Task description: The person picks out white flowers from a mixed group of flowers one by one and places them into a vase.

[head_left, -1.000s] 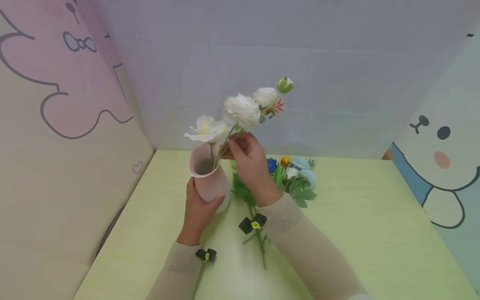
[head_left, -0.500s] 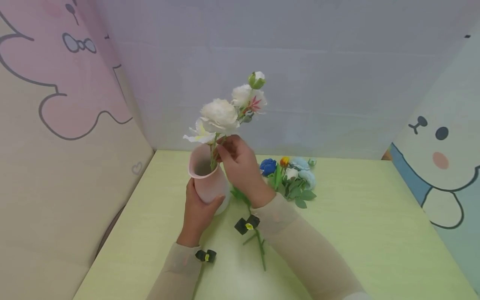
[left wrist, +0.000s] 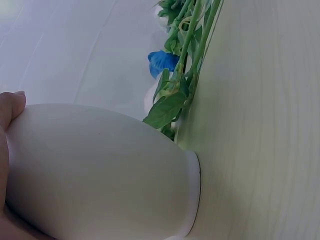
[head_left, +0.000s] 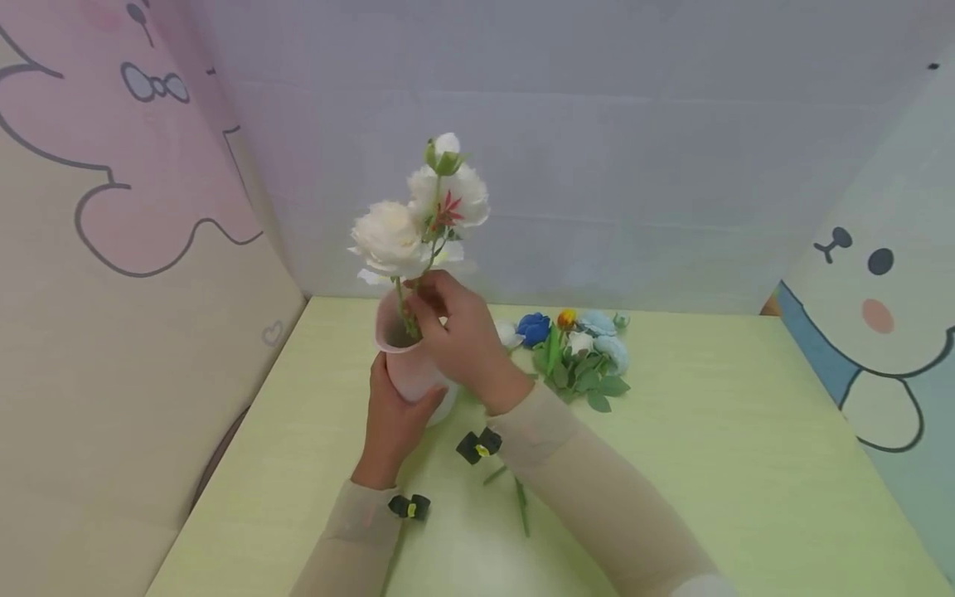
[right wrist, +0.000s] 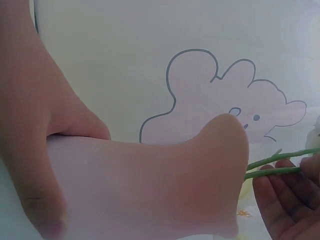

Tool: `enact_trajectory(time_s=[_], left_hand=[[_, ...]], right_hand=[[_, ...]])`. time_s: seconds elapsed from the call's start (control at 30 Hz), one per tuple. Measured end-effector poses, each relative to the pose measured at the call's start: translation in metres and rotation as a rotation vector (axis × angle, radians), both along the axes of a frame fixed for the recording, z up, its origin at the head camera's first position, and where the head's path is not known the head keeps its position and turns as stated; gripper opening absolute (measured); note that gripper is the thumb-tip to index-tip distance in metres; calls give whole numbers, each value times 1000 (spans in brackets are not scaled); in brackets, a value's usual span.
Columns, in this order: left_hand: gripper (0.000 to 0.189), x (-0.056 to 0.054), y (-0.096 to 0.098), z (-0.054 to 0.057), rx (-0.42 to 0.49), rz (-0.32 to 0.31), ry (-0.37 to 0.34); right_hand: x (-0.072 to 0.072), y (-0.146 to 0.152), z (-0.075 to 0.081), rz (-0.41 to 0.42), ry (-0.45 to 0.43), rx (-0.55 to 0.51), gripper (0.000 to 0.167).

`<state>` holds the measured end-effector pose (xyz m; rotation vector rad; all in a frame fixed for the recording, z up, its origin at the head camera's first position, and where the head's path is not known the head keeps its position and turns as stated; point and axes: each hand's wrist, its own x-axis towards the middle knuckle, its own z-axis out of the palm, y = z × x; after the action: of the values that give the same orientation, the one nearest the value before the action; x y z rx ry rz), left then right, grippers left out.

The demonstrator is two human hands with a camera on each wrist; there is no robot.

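A pale pink vase (head_left: 409,373) with a flared mouth tilts slightly on the table; my left hand (head_left: 399,424) grips its body from the near side. My right hand (head_left: 464,336), just over the mouth, pinches the green stem of a white flower (head_left: 388,239) spray with round blooms, a bud (head_left: 446,154) and a small red sprig. Behind it a paler white-petalled flower (head_left: 448,253) is mostly hidden. In the right wrist view two green stems (right wrist: 280,170) run into the mouth beside the right fingers. The vase's base (left wrist: 192,192) meets the table in the left wrist view.
Right of the vase lie several more flowers: a blue flower (head_left: 533,329), an orange bud (head_left: 567,318) and light blue blooms (head_left: 612,354) with green leaves (head_left: 589,381). Cut stems (head_left: 522,506) point toward the near edge. Fabric walls (head_left: 634,191) enclose the table.
My right hand has moved left and slightly down with the white flower spray, bringing its blooms over the vase and across the other white flower. My left hand and the vase have stayed put.
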<state>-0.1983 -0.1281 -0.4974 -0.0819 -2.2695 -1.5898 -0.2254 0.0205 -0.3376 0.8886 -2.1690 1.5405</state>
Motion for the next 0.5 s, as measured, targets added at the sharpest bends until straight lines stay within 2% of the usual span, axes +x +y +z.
enact_trajectory(time_s=[0.13, 0.5], left_hand=[[102, -1, -1, 1, -2, -11, 5], [103, -1, 0, 1, 13, -19, -9]], right_hand=[[0, -3, 3, 15, 22, 81, 18], [-3, -12, 3, 24, -2, 240, 19]])
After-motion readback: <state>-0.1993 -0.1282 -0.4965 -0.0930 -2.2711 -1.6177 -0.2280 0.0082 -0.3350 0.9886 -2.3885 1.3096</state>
